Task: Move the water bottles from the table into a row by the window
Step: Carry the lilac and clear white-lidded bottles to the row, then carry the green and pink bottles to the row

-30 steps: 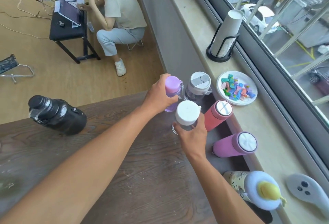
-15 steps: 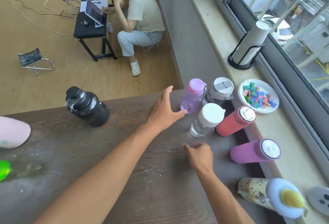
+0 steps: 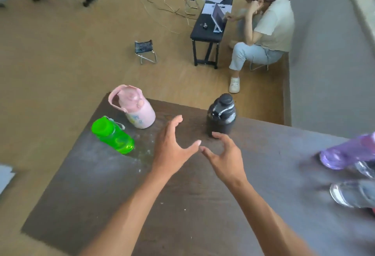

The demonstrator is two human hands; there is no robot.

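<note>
A black bottle (image 3: 221,115) stands upright near the far edge of the dark wooden table (image 3: 182,205). A pink bottle (image 3: 133,107) and a green bottle (image 3: 111,134) stand at the far left corner. My left hand (image 3: 172,147) hovers open over the table between the pink and black bottles, holding nothing. My right hand (image 3: 225,154) is open just in front of the black bottle, fingertips close to its base. At the right edge a purple bottle (image 3: 349,152) and a clear bottle (image 3: 353,193) appear blurred and partly cut off.
Beyond the table lies a wooden floor with a small folding stool (image 3: 145,50), a black bench (image 3: 211,24) with papers and a tablet, and a seated person (image 3: 261,32). A grey wall (image 3: 328,62) runs along the right.
The view has swung left, away from the window. Both hands let go of the bottles by the sill and moved left toward the black bottle. The pink and green bottles came fully into view.
</note>
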